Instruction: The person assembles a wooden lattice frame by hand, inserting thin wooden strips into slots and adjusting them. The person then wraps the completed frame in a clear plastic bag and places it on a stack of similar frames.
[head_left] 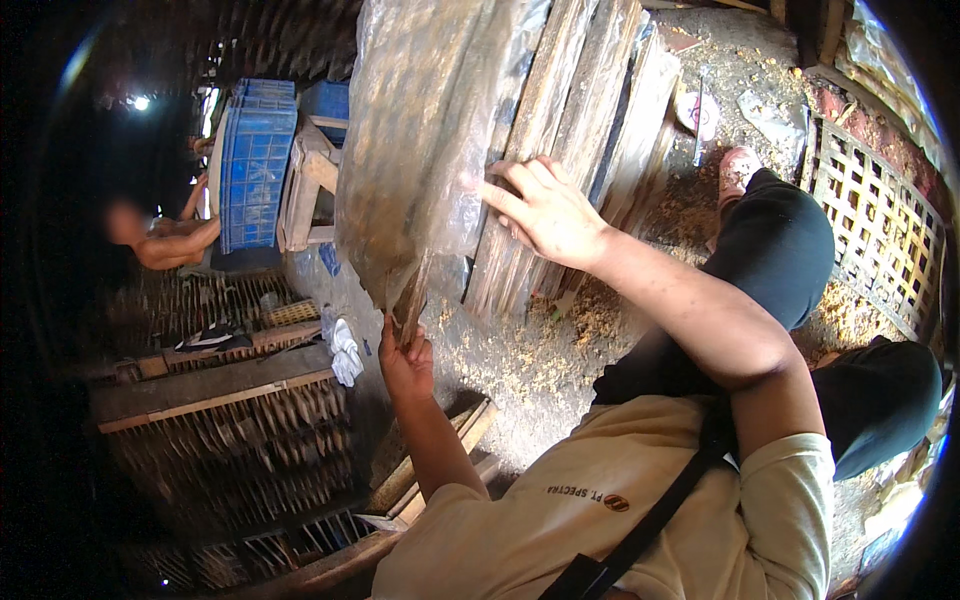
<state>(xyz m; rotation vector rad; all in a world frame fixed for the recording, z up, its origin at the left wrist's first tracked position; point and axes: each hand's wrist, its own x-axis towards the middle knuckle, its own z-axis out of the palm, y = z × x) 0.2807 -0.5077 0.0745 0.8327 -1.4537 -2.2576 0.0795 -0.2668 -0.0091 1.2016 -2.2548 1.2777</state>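
In the head view, a brown panel (420,130) under cloudy plastic sheeting stands tilted in front of the person, at the left end of a row of upright boards (570,85) with more plastic between them. The left hand (407,362) grasps the panel's near, lower corner, fingers curled round it. The right hand (550,212) is at the panel's right side, fingers bent against the plastic and the boards; I cannot tell whether it grips the sheeting or only rests there.

On the far left, a blue crate (258,165) stands beside a wooden frame (306,185), and another person (178,245) is next to it, partly in shadow. Nearer on the left are slatted racks (235,450) and a white cloth (345,352). To the right, a woven lattice panel (868,225) leans beyond the person's leg. Yellowish crumbs (510,375) litter the floor, and farther off lies a round white disc (699,112).
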